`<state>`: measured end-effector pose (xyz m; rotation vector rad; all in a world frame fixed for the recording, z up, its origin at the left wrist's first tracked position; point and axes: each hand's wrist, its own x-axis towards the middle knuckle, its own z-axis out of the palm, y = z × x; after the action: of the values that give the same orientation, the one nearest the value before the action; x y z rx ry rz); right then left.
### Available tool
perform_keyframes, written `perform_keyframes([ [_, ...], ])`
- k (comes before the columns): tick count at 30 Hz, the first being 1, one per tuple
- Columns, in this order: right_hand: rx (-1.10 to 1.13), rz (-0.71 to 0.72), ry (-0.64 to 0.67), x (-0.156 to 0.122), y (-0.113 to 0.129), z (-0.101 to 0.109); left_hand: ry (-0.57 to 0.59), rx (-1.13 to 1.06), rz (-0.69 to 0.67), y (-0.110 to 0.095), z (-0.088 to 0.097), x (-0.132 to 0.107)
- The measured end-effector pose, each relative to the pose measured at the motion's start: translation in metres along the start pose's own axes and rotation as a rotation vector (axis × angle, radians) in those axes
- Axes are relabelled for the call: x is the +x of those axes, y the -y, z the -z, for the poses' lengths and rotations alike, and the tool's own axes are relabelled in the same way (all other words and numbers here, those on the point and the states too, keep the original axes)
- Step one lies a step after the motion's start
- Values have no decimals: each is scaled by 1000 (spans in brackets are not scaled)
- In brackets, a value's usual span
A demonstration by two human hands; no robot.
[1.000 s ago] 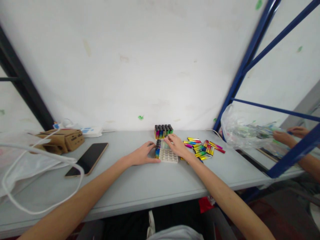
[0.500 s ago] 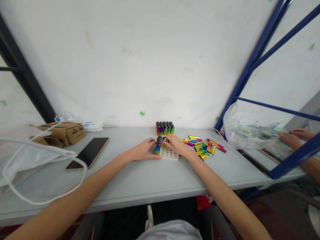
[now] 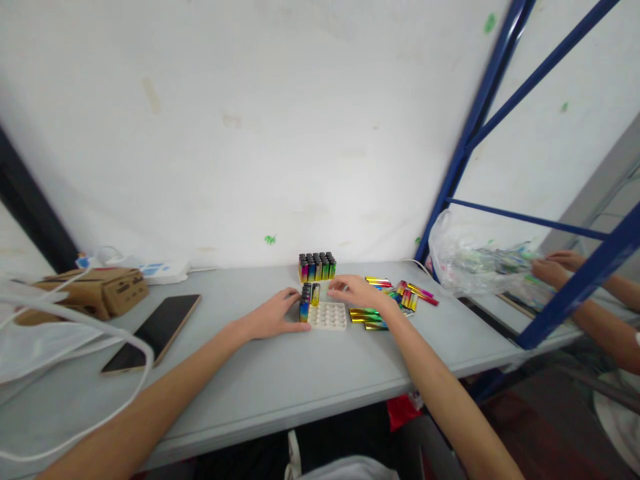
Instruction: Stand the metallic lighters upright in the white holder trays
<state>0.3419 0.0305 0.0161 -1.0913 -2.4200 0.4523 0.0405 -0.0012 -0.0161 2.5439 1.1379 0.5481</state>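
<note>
A white tray with rows of round holes [image 3: 330, 316] lies on the table. Along its left edge stands a row of lighters [image 3: 304, 305] with black tops and shiny blue-yellow bodies. One more yellow lighter [image 3: 315, 295] stands beside that row. My left hand [image 3: 270, 316] is around the tray's left end, thumb at the front corner and fingertips behind at the lighters. Over the tray's back right side, my right hand [image 3: 353, 292] hovers with fingers loosely bent and nothing visible in them. Shiny multicoloured lighters [image 3: 370, 316] lie loose right of the tray, partly hidden by my right arm.
Behind the tray stands a block of upright lighters [image 3: 317, 267] near the wall. A phone [image 3: 155, 333], a cardboard box [image 3: 107, 290] and a white cable [image 3: 145, 373] are at left. On the right are a blue metal frame [image 3: 453, 173], a plastic bag [image 3: 465, 260] and another person's hands [image 3: 555, 268].
My right hand has drawn back to the right from the lighters, uncovering the yellow one in the tray. The left hand stays at the tray's end. The camera view has shifted.
</note>
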Motion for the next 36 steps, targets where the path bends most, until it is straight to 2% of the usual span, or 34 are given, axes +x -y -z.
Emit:
perform_keyframes([
  [3, -221, -157, -102, -7, -21, 14, 2, 2, -6, -1, 1, 0],
  [6, -312, -329, -18, -14, -36, 23, -2, -8, -8, -3, 2, 0],
  [9, -323, -382, 53, -17, -42, 21, -4, -13, -11, -3, 2, 0],
  [11, -334, -366, 36, -17, -41, 17, -6, -18, -15, -4, 3, 0],
  [14, -290, -334, -64, -14, -36, 12, -9, -26, -16, -3, 3, 0],
  [17, -155, -305, -153, -10, -26, 9, 6, -14, -3, -3, 2, 0],
  [23, 59, -134, -367, 3, -7, -5, 8, -10, 2, -3, 2, 0],
  [28, 335, -184, -325, 12, -5, -24, -4, -15, -11, -4, 2, -1],
  [33, 506, -27, -249, 12, 5, -30, -5, -23, -6, -3, 1, -1],
  [36, 648, -72, -179, 13, 10, -34, -6, -35, -12, -2, 0, 0],
])
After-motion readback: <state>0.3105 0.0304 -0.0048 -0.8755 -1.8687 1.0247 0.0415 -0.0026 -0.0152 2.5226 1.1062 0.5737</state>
